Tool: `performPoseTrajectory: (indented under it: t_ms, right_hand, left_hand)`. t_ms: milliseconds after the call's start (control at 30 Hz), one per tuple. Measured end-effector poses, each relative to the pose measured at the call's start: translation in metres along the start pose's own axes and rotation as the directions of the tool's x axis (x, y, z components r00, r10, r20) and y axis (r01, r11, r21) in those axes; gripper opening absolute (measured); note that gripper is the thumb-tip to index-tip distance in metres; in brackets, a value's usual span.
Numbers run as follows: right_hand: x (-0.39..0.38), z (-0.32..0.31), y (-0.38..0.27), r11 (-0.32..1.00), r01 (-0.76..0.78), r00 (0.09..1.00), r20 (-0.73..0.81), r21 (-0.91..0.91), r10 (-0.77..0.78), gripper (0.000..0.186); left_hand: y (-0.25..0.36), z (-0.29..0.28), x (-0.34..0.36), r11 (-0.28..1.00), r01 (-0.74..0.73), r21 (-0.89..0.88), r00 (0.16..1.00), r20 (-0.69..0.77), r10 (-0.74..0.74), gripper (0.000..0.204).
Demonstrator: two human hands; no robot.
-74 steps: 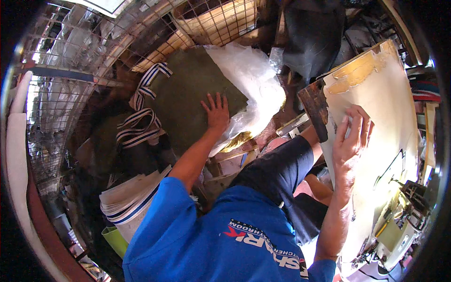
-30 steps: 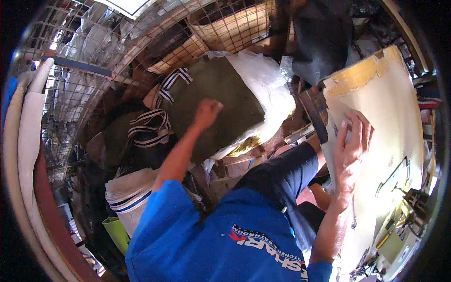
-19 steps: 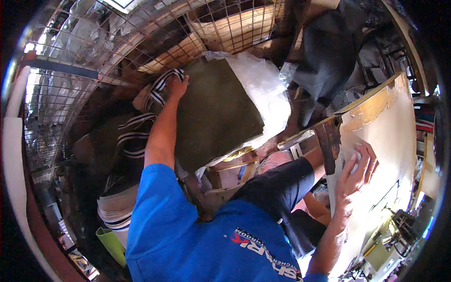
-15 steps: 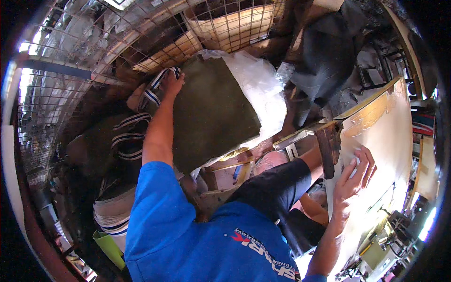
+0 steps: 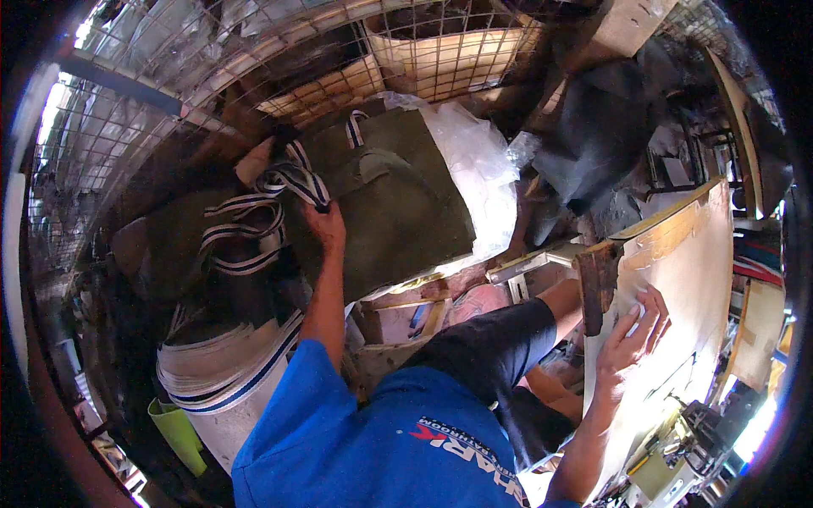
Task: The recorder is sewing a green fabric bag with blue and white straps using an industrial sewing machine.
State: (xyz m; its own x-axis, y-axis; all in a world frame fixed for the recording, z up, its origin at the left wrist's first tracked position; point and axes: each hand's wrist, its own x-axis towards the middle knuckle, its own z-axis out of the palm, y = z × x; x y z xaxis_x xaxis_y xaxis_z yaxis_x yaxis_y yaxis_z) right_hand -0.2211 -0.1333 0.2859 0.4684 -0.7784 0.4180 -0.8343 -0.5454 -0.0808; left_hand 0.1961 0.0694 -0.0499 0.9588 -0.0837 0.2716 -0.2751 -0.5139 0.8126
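Note:
My left hand [image 5: 323,224] is closed around navy-and-white striped webbing straps [image 5: 292,182] at the left side of a pile of dark olive fabric panels [image 5: 406,203]. The top panel is rumpled, with one fold raised near its middle, and another striped strap end [image 5: 355,129] lies at its far edge. More striped straps hang in loops to the left of the hand. My right hand [image 5: 628,339] rests on a pale board [image 5: 677,313] with its fingers bent and apart. Whether a small pale thing lies under its fingertips I cannot make out.
Clear plastic sheeting [image 5: 478,161] lies under the panels. Beyond is a wire mesh [image 5: 457,51]. Dark sheet material [image 5: 597,127] hangs at the far right. A bundle of striped webbing [image 5: 220,372] and a lime-green piece [image 5: 176,436] are at the near left. A dark machine [image 5: 716,427] stands at right.
My left hand has drawn the straps nearer to me and a little right. The top olive panel, flat before, is now rumpled. My right hand has stayed on the board.

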Motion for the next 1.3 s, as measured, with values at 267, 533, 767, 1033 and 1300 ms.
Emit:
performPoseTrajectory:
  t_ms: [267,533,767,1033,1300]
  right_hand:
    - [-0.002,0.004,0.006,1.000,-0.011,1.000,-0.002,0.009,0.011,0.019]
    - [-0.003,0.003,0.007,1.000,0.005,1.000,-0.004,0.000,-0.005,0.019]
    - [-0.002,0.000,0.004,0.999,0.006,1.000,0.001,-0.039,-0.006,0.019]
    - [-0.003,0.005,0.006,1.000,0.016,1.000,-0.021,-0.015,-0.016,0.019]
    - [-0.003,0.002,0.008,1.000,0.028,0.999,-0.040,0.003,-0.028,0.018]
  left_hand:
    - [0.019,0.006,0.021,0.969,-0.240,-0.061,0.969,-0.071,0.235,0.047]
    - [0.043,0.076,0.129,0.857,-0.399,0.327,0.847,0.489,0.208,0.042]
    - [0.043,0.125,0.141,0.834,-0.311,0.455,0.828,0.560,0.003,0.067]
    - [0.026,0.125,0.137,0.946,-0.018,0.323,0.942,0.322,-0.092,0.072]
    - [0.106,0.012,0.075,0.971,0.236,0.044,0.887,0.400,-0.233,0.057]
